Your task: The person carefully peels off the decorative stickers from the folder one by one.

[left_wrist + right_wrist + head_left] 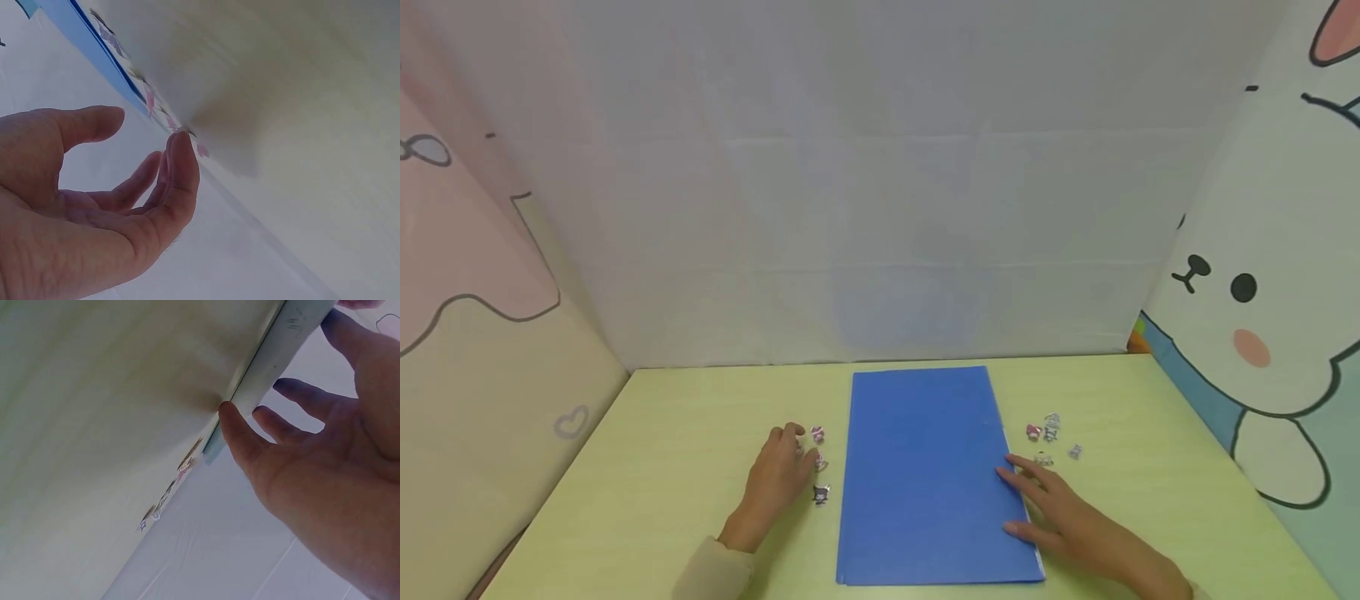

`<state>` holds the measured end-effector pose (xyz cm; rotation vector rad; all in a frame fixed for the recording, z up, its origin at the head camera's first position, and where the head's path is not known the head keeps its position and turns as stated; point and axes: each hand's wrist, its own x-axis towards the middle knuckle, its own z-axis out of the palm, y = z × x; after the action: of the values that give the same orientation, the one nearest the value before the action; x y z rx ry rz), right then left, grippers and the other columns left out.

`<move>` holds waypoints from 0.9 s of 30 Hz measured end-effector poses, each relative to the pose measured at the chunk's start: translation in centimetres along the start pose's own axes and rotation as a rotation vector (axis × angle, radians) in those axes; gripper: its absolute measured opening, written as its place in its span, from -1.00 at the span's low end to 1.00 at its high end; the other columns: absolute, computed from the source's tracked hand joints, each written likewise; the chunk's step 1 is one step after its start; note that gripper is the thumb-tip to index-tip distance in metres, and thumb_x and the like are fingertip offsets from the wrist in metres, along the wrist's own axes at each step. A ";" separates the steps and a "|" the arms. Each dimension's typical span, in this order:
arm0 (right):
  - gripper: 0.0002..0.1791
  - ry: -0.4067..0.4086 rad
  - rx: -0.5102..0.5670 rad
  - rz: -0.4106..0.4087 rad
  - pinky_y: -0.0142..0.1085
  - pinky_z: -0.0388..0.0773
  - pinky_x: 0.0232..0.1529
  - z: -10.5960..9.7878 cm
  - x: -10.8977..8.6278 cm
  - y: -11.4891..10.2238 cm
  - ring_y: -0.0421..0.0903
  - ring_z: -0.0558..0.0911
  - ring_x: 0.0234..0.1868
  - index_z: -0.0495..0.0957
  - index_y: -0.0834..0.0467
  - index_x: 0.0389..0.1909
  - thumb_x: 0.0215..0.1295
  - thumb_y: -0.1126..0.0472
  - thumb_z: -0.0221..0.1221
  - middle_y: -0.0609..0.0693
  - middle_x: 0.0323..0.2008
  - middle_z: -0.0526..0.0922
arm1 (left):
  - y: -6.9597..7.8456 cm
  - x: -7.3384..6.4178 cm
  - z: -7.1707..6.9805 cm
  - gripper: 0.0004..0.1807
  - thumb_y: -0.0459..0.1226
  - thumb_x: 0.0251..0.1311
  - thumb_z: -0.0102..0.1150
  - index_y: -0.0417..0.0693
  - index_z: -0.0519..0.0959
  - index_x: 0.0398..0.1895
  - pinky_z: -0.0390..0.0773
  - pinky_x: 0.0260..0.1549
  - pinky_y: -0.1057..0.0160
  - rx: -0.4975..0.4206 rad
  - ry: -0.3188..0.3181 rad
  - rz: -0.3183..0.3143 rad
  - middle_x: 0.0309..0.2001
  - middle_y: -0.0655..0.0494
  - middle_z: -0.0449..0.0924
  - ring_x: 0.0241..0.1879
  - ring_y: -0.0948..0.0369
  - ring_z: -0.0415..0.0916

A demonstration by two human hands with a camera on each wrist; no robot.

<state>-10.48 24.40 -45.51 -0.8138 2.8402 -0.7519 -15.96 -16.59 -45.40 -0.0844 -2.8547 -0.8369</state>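
A large blue rectangular board [925,475], with a pale side edge in the right wrist view, lies flat on the table. My right hand [1067,525] rests along its right edge, fingers spread on the top. To the board's left is my left hand [775,475], fingers bent and thumb apart, with nothing seen between them. Its index fingertip in the left wrist view is at or just over a small cartoon-figure piece; contact is unclear. Beside that hand lie a pink figure [817,434], another pinkish figure [821,462] and a dark-hooded figure [822,495]. Another is partly hidden by the fingers.
Right of the board lie several more small figures, among them a pink one [1033,432] and a greyish one [1076,452]. The pale yellow table [700,417] meets a white cloth wall [880,208] at the back. Cartoon-printed cloths hang at both sides.
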 end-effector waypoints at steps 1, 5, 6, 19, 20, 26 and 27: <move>-0.23 0.003 0.006 0.002 0.30 0.41 0.22 -0.1 0.0 -0.1 0.32 0.33 0.42 0.32 0.12 0.51 0.45 -0.24 0.15 0.19 0.48 0.26 | 0.2 -0.1 0.1 -0.66 -0.35 0.27 0.28 -0.37 0.52 0.04 0.56 -0.39 0.03 0.004 0.001 0.007 -0.19 -0.18 0.51 -0.29 0.01 0.53; -0.20 0.021 0.010 0.020 0.25 0.43 0.23 -0.3 0.2 -0.4 0.29 0.36 0.40 0.33 0.17 0.49 0.43 -0.24 0.18 0.20 0.46 0.28 | 1.1 -0.8 0.5 -0.65 -0.33 0.28 0.32 -0.36 0.53 0.05 0.53 -0.43 0.12 0.012 0.002 0.049 -0.20 -0.14 0.50 -0.32 0.07 0.47; -0.19 0.027 0.012 0.024 0.23 0.44 0.23 -0.3 0.2 -0.5 0.28 0.37 0.39 0.33 0.19 0.49 0.43 -0.24 0.19 0.20 0.45 0.29 | 1.3 -1.0 0.6 -0.64 -0.33 0.28 0.33 -0.36 0.54 0.05 0.52 -0.42 0.13 0.008 0.005 0.070 -0.20 -0.12 0.50 -0.30 0.07 0.47; -0.01 -0.053 0.206 0.163 0.16 0.46 0.24 -0.9 0.8 -1.2 0.07 0.52 0.17 0.07 0.37 0.55 0.42 -0.19 0.23 0.35 0.44 0.28 | 3.1 -2.3 2.1 -0.50 -0.27 0.15 0.46 -0.39 0.58 0.10 0.50 -0.04 -0.12 0.050 0.055 0.281 0.05 -0.25 0.63 -0.05 -0.16 0.45; 0.00 -0.058 0.218 0.171 0.18 0.41 0.27 -0.9 0.8 -1.3 0.12 0.50 0.22 0.05 0.39 0.55 0.41 -0.18 0.24 0.37 0.45 0.27 | 3.2 -2.3 2.2 -0.47 -0.26 0.16 0.46 -0.39 0.57 0.14 0.50 -0.03 -0.12 0.054 0.032 0.282 0.05 -0.24 0.65 -0.04 -0.15 0.45; 0.04 -0.064 0.246 0.194 0.30 0.15 0.38 -0.6 1.1 -1.6 0.41 0.18 0.50 0.01 0.46 0.55 0.41 -0.15 0.25 0.44 0.51 0.15 | 4.0 -2.8 1.9 -0.32 -0.21 0.21 0.45 -0.39 0.47 0.31 0.41 0.16 -0.26 0.015 -0.118 0.287 0.19 -0.31 0.59 0.18 -0.26 0.42; 0.03 -0.061 0.240 0.193 0.31 0.16 0.38 -0.5 1.1 -1.6 0.43 0.17 0.50 0.01 0.47 0.54 0.41 -0.15 0.25 0.46 0.50 0.15 | 4.1 -2.9 1.9 -0.32 -0.21 0.22 0.44 -0.39 0.46 0.33 0.37 0.20 -0.30 -0.007 -0.139 0.288 0.21 -0.33 0.56 0.23 -0.29 0.39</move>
<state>-10.80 22.84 -44.24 -0.5109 2.6561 -0.9945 -12.93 -12.17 -45.28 -0.5604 -2.8662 -0.8073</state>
